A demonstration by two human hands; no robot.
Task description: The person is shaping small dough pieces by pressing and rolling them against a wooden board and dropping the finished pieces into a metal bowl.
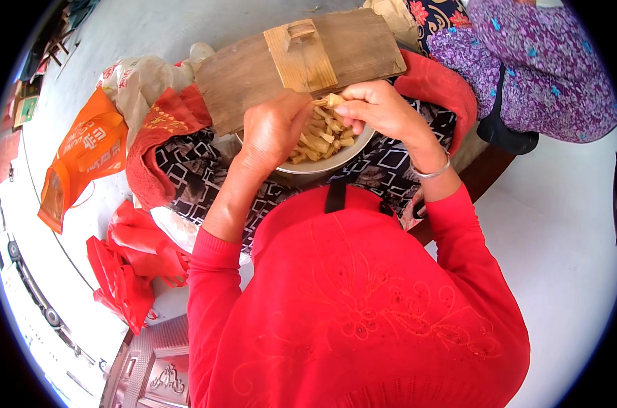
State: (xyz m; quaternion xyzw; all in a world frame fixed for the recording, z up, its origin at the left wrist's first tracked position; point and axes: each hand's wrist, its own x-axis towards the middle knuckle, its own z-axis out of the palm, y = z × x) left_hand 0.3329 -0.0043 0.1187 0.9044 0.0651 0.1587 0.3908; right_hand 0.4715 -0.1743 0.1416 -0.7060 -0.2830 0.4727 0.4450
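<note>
Right hand (383, 112) pinches a pale strip (334, 100) near the far rim of the bowl (308, 169), left hand (276, 126) gripping its thin end, apparently to steady it, bowl on the lap (198, 178), seemingly for easy reach.

I count two bare hands of mine, one left hand (274, 128) and one right hand (385, 112), plus one silvery bangle (432, 173). At my fingers there is one yellowish strip (331, 101); in one bowl (320, 166) lie many loose strips (319, 141) — too jumbled to number. I see one long wooden board (235, 78) bearing one paler wooden piece (308, 66). Of bags, at least three — one orange bag (85, 160), one whitish bag (145, 76), at least one red bag (142, 241). Beside me, one other person (533, 68).
</note>
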